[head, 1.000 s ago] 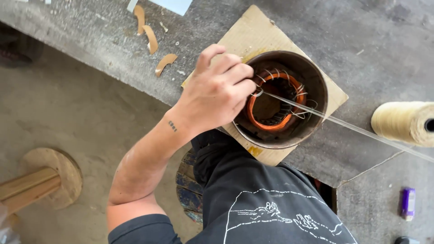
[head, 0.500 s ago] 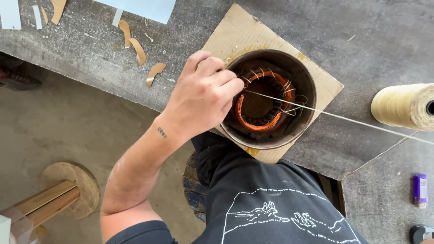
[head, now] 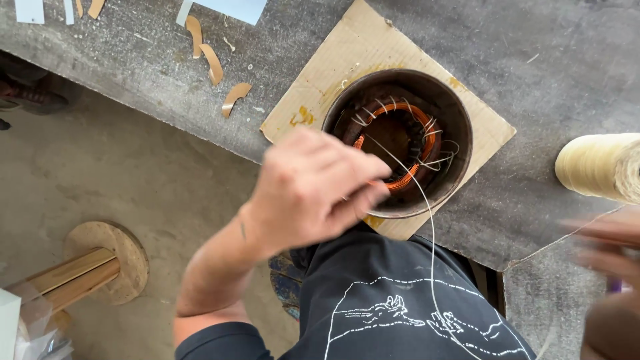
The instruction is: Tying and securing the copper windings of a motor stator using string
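Left hand [head: 313, 193], fingers pressed together, pinches the thin cord [head: 427, 207] at the rim of the motor stator [head: 400, 140] on cardboard [head: 320, 100]. Right hand [head: 610, 247] is blurred, can't tell its grip.

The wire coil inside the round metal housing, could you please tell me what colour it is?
Copper-orange, seen best in the head view: the wire coil rings the inside of the dark housing.
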